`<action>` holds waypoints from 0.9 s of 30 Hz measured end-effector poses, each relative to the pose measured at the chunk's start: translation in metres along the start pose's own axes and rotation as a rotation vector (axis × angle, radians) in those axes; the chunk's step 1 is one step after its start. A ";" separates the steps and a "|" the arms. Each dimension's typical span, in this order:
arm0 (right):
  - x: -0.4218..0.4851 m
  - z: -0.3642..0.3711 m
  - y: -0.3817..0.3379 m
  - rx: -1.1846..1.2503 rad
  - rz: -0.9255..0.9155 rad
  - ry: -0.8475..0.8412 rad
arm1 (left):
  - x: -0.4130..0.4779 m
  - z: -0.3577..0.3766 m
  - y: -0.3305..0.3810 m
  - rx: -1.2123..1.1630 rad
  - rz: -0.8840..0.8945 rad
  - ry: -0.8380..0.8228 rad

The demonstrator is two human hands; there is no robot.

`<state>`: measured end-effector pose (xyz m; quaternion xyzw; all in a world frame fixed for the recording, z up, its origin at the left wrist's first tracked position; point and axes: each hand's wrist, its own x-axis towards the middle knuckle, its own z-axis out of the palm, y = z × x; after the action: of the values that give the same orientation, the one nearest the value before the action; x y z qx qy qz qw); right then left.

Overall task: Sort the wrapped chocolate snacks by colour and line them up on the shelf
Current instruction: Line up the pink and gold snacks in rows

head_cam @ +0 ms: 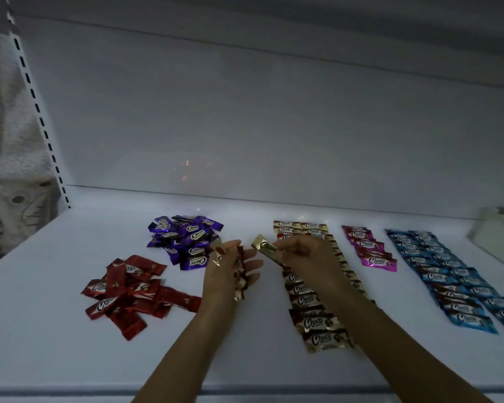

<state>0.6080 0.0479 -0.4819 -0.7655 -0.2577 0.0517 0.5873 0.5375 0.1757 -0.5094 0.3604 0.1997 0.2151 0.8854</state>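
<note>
The right hand [300, 254] pinches a gold snack [264, 245] beside its gold row [314, 301] (left hand [230, 271] grips spares).

- Dim overall; the shelf [70, 359] is the brightest area, a pale bluish white.
- The back wall [245, 112] above the shelf is murky grey, with faint reddish reflections low down.
- Foil wrappers [322, 338] on the shelf catch small glints.
- Soft, grainy focus throughout; wide-angle bending towards the shelf's ends.
</note>
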 end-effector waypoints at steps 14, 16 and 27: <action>0.056 0.019 0.031 -0.288 -0.017 -0.133 | 0.000 -0.022 0.006 -0.335 -0.093 -0.116; 0.059 0.018 0.033 -0.295 0.016 -0.150 | 0.001 -0.022 0.005 -0.321 -0.092 -0.104; 0.032 0.020 0.028 -0.848 -0.454 -0.153 | 0.003 -0.022 0.005 -0.384 -0.049 -0.086</action>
<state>0.6374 0.0754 -0.5073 -0.8557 -0.4590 -0.1313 0.1996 0.5270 0.1928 -0.5210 0.1885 0.1258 0.2121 0.9506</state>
